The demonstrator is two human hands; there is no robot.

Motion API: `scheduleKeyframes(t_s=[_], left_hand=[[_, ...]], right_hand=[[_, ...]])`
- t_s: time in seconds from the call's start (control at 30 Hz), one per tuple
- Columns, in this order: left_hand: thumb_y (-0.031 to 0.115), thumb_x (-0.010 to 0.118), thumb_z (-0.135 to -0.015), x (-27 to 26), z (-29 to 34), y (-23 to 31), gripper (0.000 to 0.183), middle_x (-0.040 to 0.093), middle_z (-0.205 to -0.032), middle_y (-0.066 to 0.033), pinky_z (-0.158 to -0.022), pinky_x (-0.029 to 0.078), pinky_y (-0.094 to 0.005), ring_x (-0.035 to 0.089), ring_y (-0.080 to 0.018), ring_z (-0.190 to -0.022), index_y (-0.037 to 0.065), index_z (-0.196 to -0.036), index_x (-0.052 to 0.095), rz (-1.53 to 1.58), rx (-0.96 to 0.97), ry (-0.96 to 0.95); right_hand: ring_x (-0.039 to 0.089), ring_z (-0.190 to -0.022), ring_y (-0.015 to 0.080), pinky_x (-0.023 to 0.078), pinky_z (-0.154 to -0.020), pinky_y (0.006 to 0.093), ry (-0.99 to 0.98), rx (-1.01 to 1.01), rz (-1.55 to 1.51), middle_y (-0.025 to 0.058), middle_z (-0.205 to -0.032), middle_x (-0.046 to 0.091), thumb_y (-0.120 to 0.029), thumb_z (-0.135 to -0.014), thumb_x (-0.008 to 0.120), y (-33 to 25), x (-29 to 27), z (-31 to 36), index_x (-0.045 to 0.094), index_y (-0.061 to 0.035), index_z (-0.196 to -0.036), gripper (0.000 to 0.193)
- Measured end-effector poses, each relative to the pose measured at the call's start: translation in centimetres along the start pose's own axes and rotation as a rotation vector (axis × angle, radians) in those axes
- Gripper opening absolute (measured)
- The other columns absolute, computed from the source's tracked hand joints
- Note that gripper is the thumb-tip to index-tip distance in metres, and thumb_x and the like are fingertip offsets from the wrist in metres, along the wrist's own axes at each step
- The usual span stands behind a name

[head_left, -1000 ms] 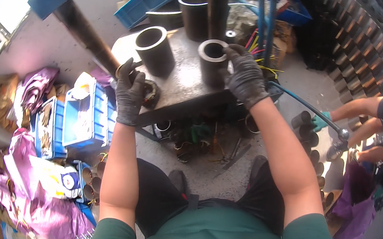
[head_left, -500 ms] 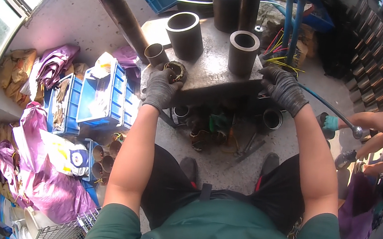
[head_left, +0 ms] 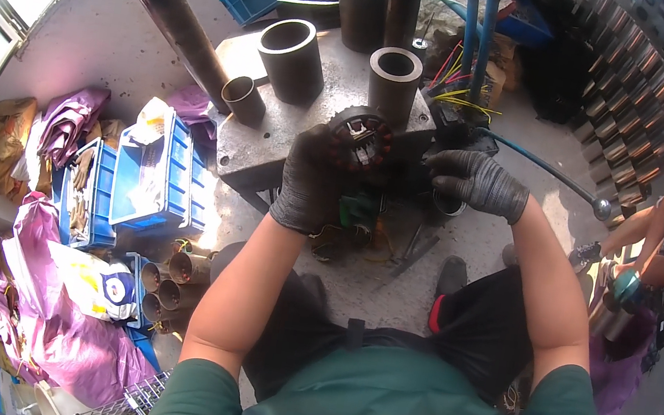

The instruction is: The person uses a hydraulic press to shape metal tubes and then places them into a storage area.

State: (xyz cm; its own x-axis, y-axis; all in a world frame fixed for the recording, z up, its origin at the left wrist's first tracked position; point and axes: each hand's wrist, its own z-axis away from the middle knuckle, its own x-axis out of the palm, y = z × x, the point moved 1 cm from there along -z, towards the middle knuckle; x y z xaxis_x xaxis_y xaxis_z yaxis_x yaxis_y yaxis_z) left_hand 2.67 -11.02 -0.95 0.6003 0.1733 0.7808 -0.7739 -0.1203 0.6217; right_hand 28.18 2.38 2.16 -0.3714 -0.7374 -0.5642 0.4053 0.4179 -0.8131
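My left hand [head_left: 305,186], in a dark grey glove, is closed round a dark motor stator [head_left: 361,141] with reddish windings around its ring. It holds the stator tilted, just in front of the metal plate [head_left: 264,144] of a press. My right hand [head_left: 477,182], gloved too, is beside the plate's right corner, its fingers loosely extended toward the stator but apart from it. Nothing shows in that hand. On the plate stand a wide dark sleeve [head_left: 291,68], a thick-walled cylinder [head_left: 392,92], another tall sleeve [head_left: 361,14] and a small tube [head_left: 243,100].
A lever with a ball end [head_left: 602,208] slopes out at the right. Blue crates [head_left: 151,180] and purple sacks [head_left: 74,324] lie left, near several metal tubes [head_left: 173,291]. Stacked metal cylinders [head_left: 629,114] line the right wall. Another person's arm [head_left: 647,225] is at far right.
My left hand has lifted the stator off the plate's left side and moved it right. My right hand has left the plate's corner and come slightly lower. The view has shifted a little.
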Motion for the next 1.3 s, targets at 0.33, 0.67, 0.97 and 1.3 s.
scheduleKeyframes(t_s=[0.33, 0.67, 0.97, 1.3], left_hand=[[0.005, 0.084, -0.071, 3.0, -0.9, -3.8, 0.036, 0.058, -0.135, -0.0181, -0.097, 0.054, -0.0377, 0.061, -0.0265, -0.119, 0.001, -0.099, 0.062, -1.269, 0.577, -0.566], [0.010, 0.079, -0.079, 1.8, -1.9, -8.1, 0.051, 0.065, -0.126, -0.0187, -0.099, 0.053, -0.0442, 0.063, -0.0383, -0.116, 0.005, -0.127, 0.066, -1.545, 0.352, -0.624], [0.016, 0.078, -0.084, -3.7, -0.1, -9.2, 0.050, 0.064, -0.126, -0.0195, -0.097, 0.053, -0.0426, 0.063, -0.0375, -0.116, 0.007, -0.131, 0.064, -1.680, -0.127, -0.643], [0.010, 0.073, -0.087, -7.8, 3.3, -10.8, 0.037, 0.067, -0.117, -0.0226, -0.092, 0.053, -0.0441, 0.066, -0.0389, -0.106, 0.005, -0.122, 0.066, -1.892, -0.228, -0.860]], right_hand=[[0.069, -0.099, 0.0230, 0.057, -0.088, 0.0323, 0.073, 0.147, -0.560, 0.0126, -0.107, 0.071, -0.034, -0.096, 0.069, 0.9, 0.7, -0.1, 0.057, -0.0057, -0.139, 0.053], [0.073, -0.073, 0.0287, 0.058, -0.064, 0.0417, 0.089, 0.681, 0.438, 0.0179, -0.090, 0.074, -0.024, -0.082, 0.069, 11.6, -5.3, 10.7, 0.059, -0.0026, -0.133, 0.057], [0.070, -0.107, 0.0365, 0.054, -0.092, 0.0413, 0.541, 1.182, 0.254, 0.0223, -0.114, 0.071, -0.047, -0.083, 0.074, 30.2, 5.8, 40.6, 0.062, -0.0011, -0.122, 0.061], [0.067, -0.117, 0.0334, 0.051, -0.101, 0.0419, 0.989, 1.773, -0.456, 0.0226, -0.128, 0.070, -0.041, -0.079, 0.076, 39.0, 24.3, 65.0, 0.072, -0.0027, -0.121, 0.057]])
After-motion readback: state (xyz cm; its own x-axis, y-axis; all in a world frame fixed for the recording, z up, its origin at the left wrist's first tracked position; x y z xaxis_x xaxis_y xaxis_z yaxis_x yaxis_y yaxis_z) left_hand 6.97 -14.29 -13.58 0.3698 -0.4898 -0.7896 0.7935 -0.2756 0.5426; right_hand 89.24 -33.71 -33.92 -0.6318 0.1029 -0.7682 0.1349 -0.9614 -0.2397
